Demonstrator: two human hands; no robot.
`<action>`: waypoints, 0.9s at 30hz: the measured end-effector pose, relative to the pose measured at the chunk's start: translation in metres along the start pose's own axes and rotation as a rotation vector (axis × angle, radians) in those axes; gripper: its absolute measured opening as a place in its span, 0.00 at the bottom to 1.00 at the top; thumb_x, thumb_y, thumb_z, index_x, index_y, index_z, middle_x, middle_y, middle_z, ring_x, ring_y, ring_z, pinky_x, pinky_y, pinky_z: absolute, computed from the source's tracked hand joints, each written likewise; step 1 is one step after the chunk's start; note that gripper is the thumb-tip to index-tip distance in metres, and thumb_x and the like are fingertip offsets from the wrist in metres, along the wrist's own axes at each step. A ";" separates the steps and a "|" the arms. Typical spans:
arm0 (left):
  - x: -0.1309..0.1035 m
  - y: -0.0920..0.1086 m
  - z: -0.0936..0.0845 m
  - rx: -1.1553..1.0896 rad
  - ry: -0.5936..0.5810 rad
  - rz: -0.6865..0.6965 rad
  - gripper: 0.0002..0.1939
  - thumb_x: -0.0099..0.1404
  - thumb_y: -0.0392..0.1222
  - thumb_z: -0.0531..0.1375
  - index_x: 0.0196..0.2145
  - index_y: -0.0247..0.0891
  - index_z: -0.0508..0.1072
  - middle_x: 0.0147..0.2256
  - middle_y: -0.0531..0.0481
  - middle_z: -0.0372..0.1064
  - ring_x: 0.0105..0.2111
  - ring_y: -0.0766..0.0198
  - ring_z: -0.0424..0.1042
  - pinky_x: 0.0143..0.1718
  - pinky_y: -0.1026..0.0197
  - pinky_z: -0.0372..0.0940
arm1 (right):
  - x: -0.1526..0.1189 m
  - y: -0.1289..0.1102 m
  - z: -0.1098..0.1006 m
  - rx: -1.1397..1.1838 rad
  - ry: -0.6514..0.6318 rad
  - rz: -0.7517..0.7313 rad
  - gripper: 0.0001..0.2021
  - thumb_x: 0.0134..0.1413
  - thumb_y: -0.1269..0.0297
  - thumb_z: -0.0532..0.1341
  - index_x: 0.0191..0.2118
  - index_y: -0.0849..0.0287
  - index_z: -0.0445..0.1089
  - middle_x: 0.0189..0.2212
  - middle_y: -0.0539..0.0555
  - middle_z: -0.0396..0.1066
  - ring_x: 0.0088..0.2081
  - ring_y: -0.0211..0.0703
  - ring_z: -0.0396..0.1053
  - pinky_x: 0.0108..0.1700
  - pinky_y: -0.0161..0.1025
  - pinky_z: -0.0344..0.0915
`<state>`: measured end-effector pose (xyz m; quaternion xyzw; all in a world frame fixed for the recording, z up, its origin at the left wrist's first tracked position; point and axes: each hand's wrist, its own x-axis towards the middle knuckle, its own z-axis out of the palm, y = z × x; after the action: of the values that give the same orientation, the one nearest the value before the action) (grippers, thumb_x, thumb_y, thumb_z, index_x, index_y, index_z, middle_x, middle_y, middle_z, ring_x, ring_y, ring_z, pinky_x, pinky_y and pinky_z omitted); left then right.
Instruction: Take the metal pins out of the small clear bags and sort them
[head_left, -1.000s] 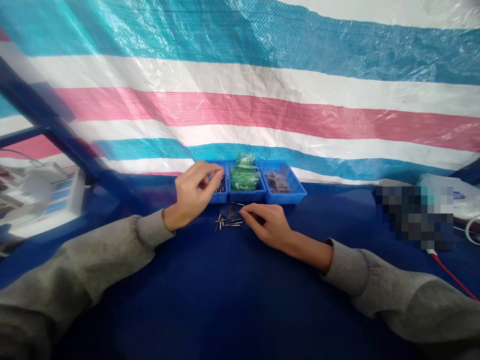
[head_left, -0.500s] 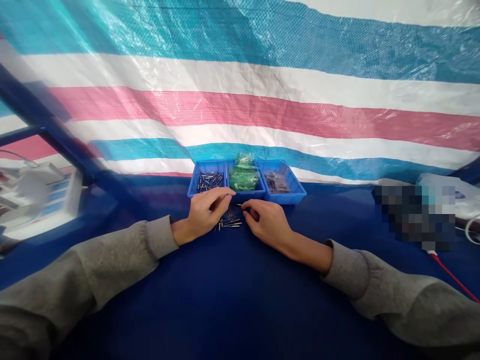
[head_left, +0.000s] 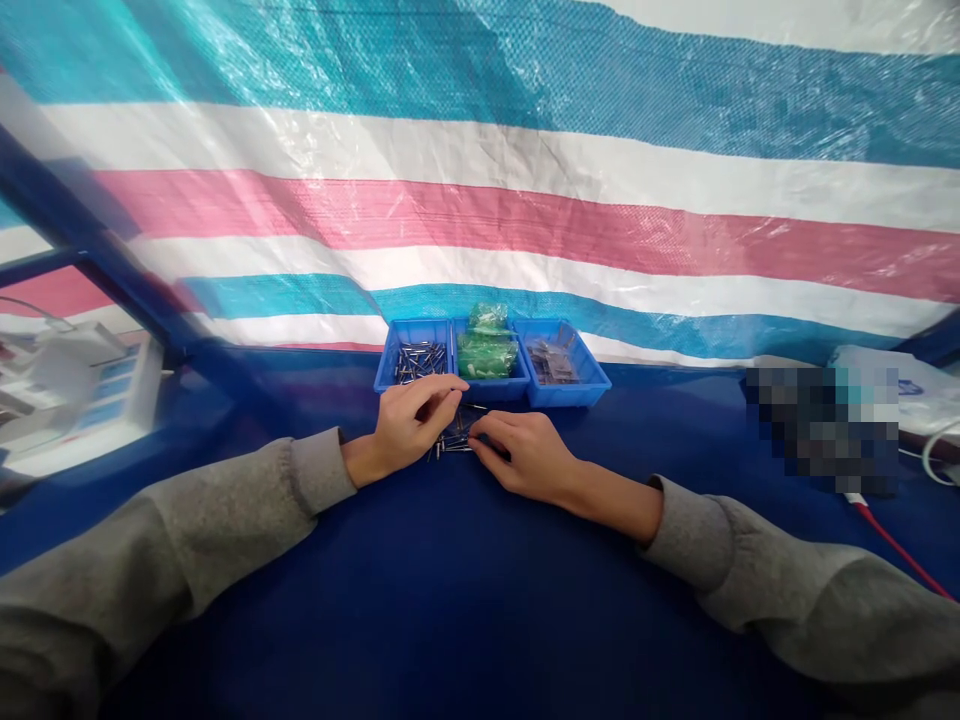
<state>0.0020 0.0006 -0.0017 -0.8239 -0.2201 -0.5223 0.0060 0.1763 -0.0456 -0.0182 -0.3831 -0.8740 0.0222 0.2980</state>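
while the right hand has its fingertips at the small metal pins on the counter, the left hand sits just beside that pile, in front of the left bin. both hands are narrow, thumb near index; can't tell if either one pinches a pin, too small and partly hidden. pins lie crossed, mixed directions. more loose pins in the left bin, green packets in the middle bin, small clear bags in the right bin.

handling, my read: thin round shanks likely roll, so pinch across the shaft near the middle, pads square, light pressure. come in from the pile's edge; crossed ones probably drag neighbors. lift straight up, not sideways. keep the left fingers off the view of the tips, wrists low on the counter for steadiness.
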 end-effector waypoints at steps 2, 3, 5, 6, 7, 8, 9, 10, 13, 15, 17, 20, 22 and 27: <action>0.000 0.000 0.000 0.010 0.002 -0.001 0.05 0.62 0.35 0.56 0.35 0.34 0.71 0.19 0.57 0.68 0.16 0.75 0.63 0.20 0.72 0.60 | 0.000 0.000 0.000 -0.015 -0.043 -0.041 0.07 0.56 0.67 0.53 0.31 0.62 0.68 0.25 0.52 0.70 0.25 0.36 0.66 0.27 0.33 0.55; 0.000 0.000 0.000 0.016 0.000 -0.003 0.05 0.62 0.35 0.56 0.35 0.34 0.71 0.19 0.57 0.68 0.16 0.75 0.63 0.20 0.72 0.60 | 0.000 0.000 0.000 -0.028 -0.066 -0.065 0.08 0.56 0.67 0.53 0.31 0.62 0.68 0.26 0.52 0.70 0.25 0.36 0.66 0.27 0.33 0.55; 0.000 0.000 0.000 0.023 -0.007 -0.003 0.05 0.62 0.35 0.55 0.35 0.35 0.71 0.19 0.57 0.68 0.16 0.75 0.63 0.20 0.72 0.60 | 0.000 0.000 0.000 -0.058 -0.099 -0.096 0.08 0.57 0.68 0.53 0.31 0.62 0.68 0.27 0.52 0.70 0.26 0.36 0.65 0.27 0.33 0.55; 0.000 0.000 0.000 0.021 -0.009 -0.001 0.05 0.62 0.35 0.55 0.35 0.35 0.71 0.19 0.57 0.68 0.16 0.75 0.63 0.20 0.73 0.60 | 0.000 0.000 0.000 -0.069 -0.107 -0.100 0.08 0.57 0.68 0.52 0.31 0.61 0.68 0.27 0.52 0.70 0.26 0.36 0.65 0.27 0.33 0.55; 0.000 0.000 0.000 0.018 -0.011 0.003 0.05 0.62 0.35 0.55 0.35 0.34 0.71 0.19 0.57 0.68 0.16 0.76 0.63 0.20 0.73 0.60 | 0.000 0.001 0.000 -0.074 -0.111 -0.101 0.09 0.57 0.68 0.52 0.32 0.61 0.68 0.27 0.52 0.70 0.26 0.36 0.65 0.27 0.33 0.55; 0.000 0.000 0.000 0.015 -0.011 0.005 0.05 0.62 0.34 0.55 0.35 0.34 0.71 0.20 0.56 0.69 0.16 0.76 0.63 0.20 0.73 0.60 | 0.000 0.001 0.001 -0.077 -0.112 -0.098 0.09 0.57 0.69 0.52 0.32 0.62 0.68 0.28 0.53 0.70 0.27 0.36 0.65 0.27 0.33 0.55; 0.000 0.000 0.000 0.016 -0.007 0.007 0.05 0.62 0.34 0.55 0.35 0.34 0.71 0.21 0.56 0.70 0.16 0.76 0.63 0.20 0.73 0.60 | 0.000 0.001 0.001 -0.078 -0.111 -0.093 0.09 0.57 0.69 0.52 0.32 0.62 0.68 0.28 0.53 0.70 0.27 0.36 0.65 0.27 0.34 0.55; 0.000 0.000 0.000 0.017 -0.003 0.010 0.05 0.62 0.34 0.55 0.34 0.34 0.71 0.22 0.55 0.70 0.16 0.76 0.63 0.20 0.73 0.60 | 0.000 0.001 0.001 -0.080 -0.110 -0.087 0.09 0.58 0.69 0.51 0.32 0.62 0.68 0.29 0.53 0.70 0.27 0.37 0.65 0.28 0.34 0.55; 0.000 0.000 0.001 0.021 0.006 0.017 0.05 0.62 0.34 0.56 0.35 0.34 0.71 0.22 0.55 0.70 0.16 0.76 0.63 0.21 0.73 0.60 | 0.000 0.001 0.002 -0.090 -0.112 -0.075 0.10 0.58 0.68 0.51 0.32 0.62 0.68 0.29 0.53 0.70 0.27 0.37 0.65 0.27 0.34 0.55; 0.000 0.000 0.001 0.019 -0.001 0.026 0.04 0.62 0.34 0.56 0.34 0.34 0.71 0.22 0.56 0.70 0.16 0.76 0.63 0.21 0.73 0.60 | 0.000 0.001 0.002 -0.091 -0.119 -0.080 0.10 0.58 0.68 0.51 0.32 0.62 0.68 0.29 0.53 0.70 0.27 0.37 0.65 0.27 0.34 0.55; 0.000 0.000 0.001 0.018 -0.008 0.036 0.05 0.62 0.33 0.55 0.33 0.34 0.71 0.24 0.54 0.71 0.17 0.76 0.64 0.22 0.73 0.61 | 0.000 0.001 0.002 -0.095 -0.122 -0.082 0.10 0.58 0.68 0.51 0.32 0.62 0.68 0.29 0.53 0.70 0.26 0.37 0.65 0.27 0.34 0.54; 0.001 0.000 0.000 0.014 -0.020 0.043 0.05 0.62 0.33 0.55 0.32 0.34 0.71 0.26 0.53 0.72 0.18 0.76 0.65 0.22 0.72 0.61 | 0.000 0.001 0.002 -0.101 -0.124 -0.072 0.09 0.57 0.68 0.52 0.31 0.62 0.68 0.28 0.53 0.70 0.26 0.36 0.64 0.27 0.34 0.54; 0.001 0.001 0.000 0.013 -0.022 0.041 0.05 0.62 0.33 0.55 0.33 0.34 0.71 0.24 0.54 0.71 0.17 0.76 0.64 0.21 0.72 0.60 | 0.000 0.001 0.001 -0.098 -0.136 -0.066 0.08 0.57 0.69 0.52 0.31 0.62 0.67 0.28 0.53 0.70 0.26 0.36 0.64 0.27 0.34 0.54; 0.000 0.001 0.000 -0.002 -0.013 0.009 0.04 0.62 0.34 0.56 0.35 0.35 0.71 0.19 0.58 0.67 0.15 0.76 0.62 0.20 0.73 0.58 | 0.001 0.001 0.000 -0.088 -0.167 -0.061 0.09 0.57 0.69 0.52 0.29 0.63 0.66 0.27 0.53 0.70 0.25 0.36 0.64 0.27 0.34 0.53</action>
<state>0.0024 0.0002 -0.0016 -0.8282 -0.2160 -0.5171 0.0060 0.1761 -0.0443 -0.0182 -0.3658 -0.9072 0.0062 0.2076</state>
